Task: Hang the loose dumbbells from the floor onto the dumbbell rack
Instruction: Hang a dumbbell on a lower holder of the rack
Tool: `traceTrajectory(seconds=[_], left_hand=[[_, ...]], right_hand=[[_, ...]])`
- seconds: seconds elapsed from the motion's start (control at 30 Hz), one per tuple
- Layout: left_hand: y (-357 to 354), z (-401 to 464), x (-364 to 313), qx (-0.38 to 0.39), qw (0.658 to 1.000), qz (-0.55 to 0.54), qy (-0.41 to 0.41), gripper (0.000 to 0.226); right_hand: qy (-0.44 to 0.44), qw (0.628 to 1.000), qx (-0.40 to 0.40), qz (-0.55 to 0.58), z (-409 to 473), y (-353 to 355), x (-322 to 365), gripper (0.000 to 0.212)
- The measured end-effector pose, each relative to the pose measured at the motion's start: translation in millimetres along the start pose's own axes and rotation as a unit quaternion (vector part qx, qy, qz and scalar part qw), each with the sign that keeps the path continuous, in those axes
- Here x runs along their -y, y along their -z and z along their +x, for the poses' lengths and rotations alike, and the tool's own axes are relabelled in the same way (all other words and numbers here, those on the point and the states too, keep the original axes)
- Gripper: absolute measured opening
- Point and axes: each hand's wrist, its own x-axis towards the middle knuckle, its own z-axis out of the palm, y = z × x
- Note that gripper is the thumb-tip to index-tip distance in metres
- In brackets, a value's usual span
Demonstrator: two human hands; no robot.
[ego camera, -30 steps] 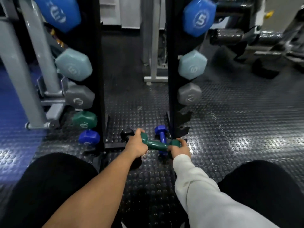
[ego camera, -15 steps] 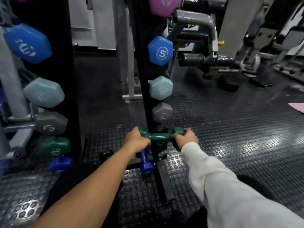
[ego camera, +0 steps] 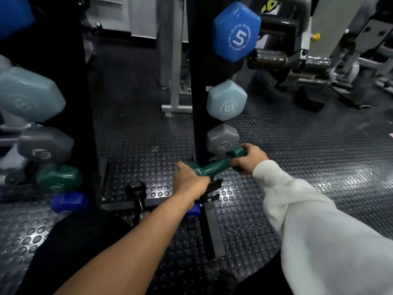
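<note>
Single head-worn wide-angle view, forward and down, close over rack (ego camera: 196, 81) base

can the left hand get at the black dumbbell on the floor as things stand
Probably not right away: the left hand grips one end of the green dumbbell. The black dumbbell lies uncovered just below and left of it, so once freed the way looks open.

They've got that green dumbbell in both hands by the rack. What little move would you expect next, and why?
Probably a short push forward and down, to seat the green dumbbell on the rack post just under the grey dumbbell. The left hand and right hand grip its two ends, and it hangs tilted right in front of the post, below the filled places.
</note>
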Motion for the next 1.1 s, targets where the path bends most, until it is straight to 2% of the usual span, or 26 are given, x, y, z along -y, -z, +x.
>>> traceTrajectory(seconds=[0.17,0.3,0.43,0.53,0.6,0.67,0.73,0.87,0.97,1.1], left_hand=[[-9,-1,-10,0.013,0.999,-0.033,0.002,0.07],[-20,-5,-20,0.009,0.995,-0.103,0.011,0.071],[-31,-3,-18,0.033,0.975,-0.213,0.061,0.061],[-32,-1,-18,0.044,0.965,-0.25,0.068,0.058],[-28,-3,-18,0.061,0.944,-0.313,0.086,0.056],[-21,-6,-17,0.074,0.903,-0.401,0.132,0.062],[-16,-8,-16,0.09,0.88,-0.437,0.164,0.067],[-20,-18,-12,0.118,0.907,-0.376,0.147,0.049],[-27,-22,-12,0.127,0.912,-0.37,0.128,0.051],[-27,-22,-17,0.128,0.924,-0.348,0.089,0.043]], right_hand=[[-0.001,0.999,-0.009,0.043,29,6,-11,0.075],[0.039,0.996,-0.057,0.048,29,10,-2,0.057],[0.093,0.993,-0.067,0.017,30,3,3,0.059],[0.097,0.993,-0.06,0.006,36,1,0,0.063],[0.087,0.994,-0.058,0.018,38,3,-5,0.064],[0.083,0.995,-0.052,0.032,38,6,-9,0.063],[0.089,0.994,-0.045,0.037,36,8,-10,0.061],[0.108,0.992,-0.059,0.04,39,4,-9,0.056],[0.104,0.992,-0.065,0.041,46,2,-10,0.049],[0.072,0.995,-0.049,0.053,56,4,-15,0.045]])
